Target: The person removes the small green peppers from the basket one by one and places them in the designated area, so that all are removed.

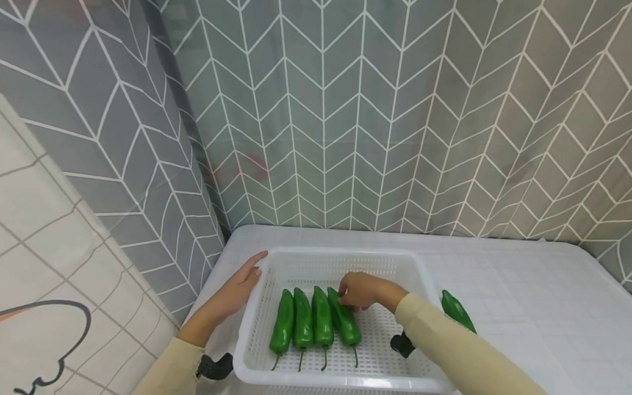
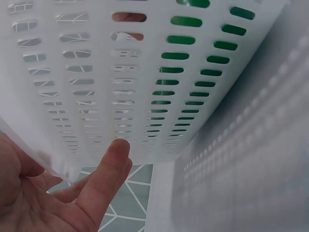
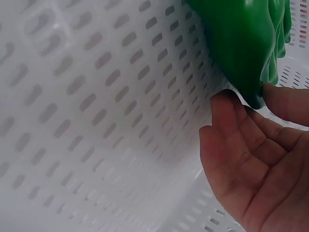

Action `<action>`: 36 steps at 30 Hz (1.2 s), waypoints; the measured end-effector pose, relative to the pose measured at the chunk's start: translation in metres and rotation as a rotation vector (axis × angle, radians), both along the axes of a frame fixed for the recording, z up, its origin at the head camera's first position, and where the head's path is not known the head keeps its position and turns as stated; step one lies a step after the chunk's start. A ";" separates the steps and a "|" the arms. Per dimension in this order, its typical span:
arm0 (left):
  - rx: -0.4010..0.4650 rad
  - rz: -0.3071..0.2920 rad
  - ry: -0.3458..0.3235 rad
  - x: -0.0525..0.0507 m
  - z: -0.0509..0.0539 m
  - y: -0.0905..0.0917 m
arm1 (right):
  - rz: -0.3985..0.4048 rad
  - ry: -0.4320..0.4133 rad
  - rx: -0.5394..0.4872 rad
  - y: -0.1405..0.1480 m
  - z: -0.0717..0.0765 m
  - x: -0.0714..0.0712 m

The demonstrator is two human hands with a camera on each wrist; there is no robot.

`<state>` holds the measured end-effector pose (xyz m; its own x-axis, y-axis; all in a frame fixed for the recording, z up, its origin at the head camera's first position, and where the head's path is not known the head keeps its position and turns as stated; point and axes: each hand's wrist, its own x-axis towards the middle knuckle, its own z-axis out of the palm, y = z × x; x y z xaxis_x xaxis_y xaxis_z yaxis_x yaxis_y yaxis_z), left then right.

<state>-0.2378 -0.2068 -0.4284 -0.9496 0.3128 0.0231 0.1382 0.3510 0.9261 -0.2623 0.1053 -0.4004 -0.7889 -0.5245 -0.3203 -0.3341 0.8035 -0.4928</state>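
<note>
Several long green peppers [image 1: 303, 320] lie side by side in a white perforated plastic basket [image 1: 336, 381], their stems toward me. My right hand [image 1: 363, 291] reaches inside and pinches the tip of the rightmost green pepper [image 1: 346, 327]. In the right wrist view, thumb and fingers [image 3: 231, 108] meet about that pepper's pointed end, while its stem end is out of sight. At the basket's left side, my left hand [image 1: 239, 287] touches the rim with extended fingers. The left wrist view has a straight finger [image 2: 112, 169] by the slotted outer wall.
Another green pepper [image 1: 458, 310] lies on the white-covered table [image 1: 539, 317] outside the basket at right, partly behind my right sleeve [image 1: 459, 348]. A grey patterned curtain [image 1: 355, 102] hangs behind the table. White tiled covering [image 1: 44, 227] borders the left.
</note>
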 end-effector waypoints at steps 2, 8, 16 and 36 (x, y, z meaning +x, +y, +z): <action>-0.003 0.000 0.001 0.000 0.000 0.000 | -0.004 -0.002 -0.013 -0.001 -0.001 0.001; -0.009 0.006 0.001 0.001 0.002 0.001 | -0.023 -0.022 -0.036 -0.001 -0.003 0.002; -0.010 0.017 0.001 0.001 0.002 0.001 | -0.073 -0.077 -0.065 0.001 0.000 0.001; -0.021 0.025 0.003 0.000 0.003 0.001 | -0.101 -0.063 -0.143 0.012 0.016 -0.003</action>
